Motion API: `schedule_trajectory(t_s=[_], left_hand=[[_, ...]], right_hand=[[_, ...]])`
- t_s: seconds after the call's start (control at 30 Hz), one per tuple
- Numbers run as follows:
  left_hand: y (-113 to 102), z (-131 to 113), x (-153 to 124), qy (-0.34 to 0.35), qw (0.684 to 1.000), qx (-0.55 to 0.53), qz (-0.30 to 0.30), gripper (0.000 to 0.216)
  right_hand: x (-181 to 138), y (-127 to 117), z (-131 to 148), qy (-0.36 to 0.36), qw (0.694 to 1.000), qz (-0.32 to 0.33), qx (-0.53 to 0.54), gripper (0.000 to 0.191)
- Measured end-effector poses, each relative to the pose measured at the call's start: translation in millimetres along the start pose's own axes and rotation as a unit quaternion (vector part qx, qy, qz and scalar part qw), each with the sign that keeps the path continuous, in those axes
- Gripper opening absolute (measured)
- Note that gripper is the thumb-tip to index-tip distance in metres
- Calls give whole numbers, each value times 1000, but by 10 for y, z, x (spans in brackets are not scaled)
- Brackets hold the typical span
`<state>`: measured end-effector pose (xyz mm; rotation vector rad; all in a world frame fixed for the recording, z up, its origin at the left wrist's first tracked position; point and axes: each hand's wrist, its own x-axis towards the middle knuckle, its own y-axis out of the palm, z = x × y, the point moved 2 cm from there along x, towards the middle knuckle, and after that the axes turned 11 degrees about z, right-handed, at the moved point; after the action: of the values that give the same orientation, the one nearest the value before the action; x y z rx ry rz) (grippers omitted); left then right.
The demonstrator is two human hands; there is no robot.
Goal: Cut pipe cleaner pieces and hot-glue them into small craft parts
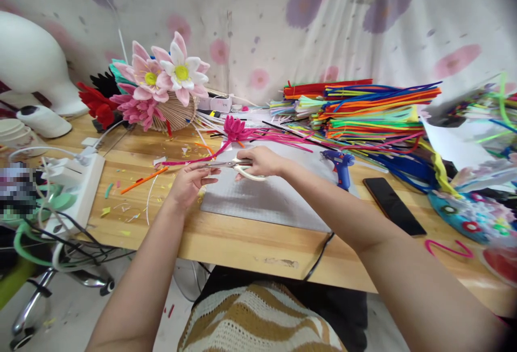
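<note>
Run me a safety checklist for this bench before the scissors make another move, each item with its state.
1. Scissors gripped by the right hand: ok, held at the cream handles.
2. Left hand well clear of the blades: not ok, its fingers appear right beside them.
3. Piece in the left hand: cannot tell, too small to make out.
4. Glue gun apart from both hands: ok, it is to their right.
5. Glue gun cool: cannot tell.
6. Tabletop free of scraps: not ok, scattered left of the grey mat.
</note>
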<state>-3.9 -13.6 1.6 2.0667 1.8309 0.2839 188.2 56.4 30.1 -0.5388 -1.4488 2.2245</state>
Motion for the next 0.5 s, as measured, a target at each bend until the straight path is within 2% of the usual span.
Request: schedule_trajectory(t_s=[0.27, 0.5], left_hand=[[-58, -11, 3, 0, 1000, -2, 3, 10], [-60, -49, -28, -4, 1000, 5, -3, 13]], right_hand=[[66, -4, -11, 7, 999, -22, -29, 48], [101, 9, -45, 15, 999, -15, 39, 47]])
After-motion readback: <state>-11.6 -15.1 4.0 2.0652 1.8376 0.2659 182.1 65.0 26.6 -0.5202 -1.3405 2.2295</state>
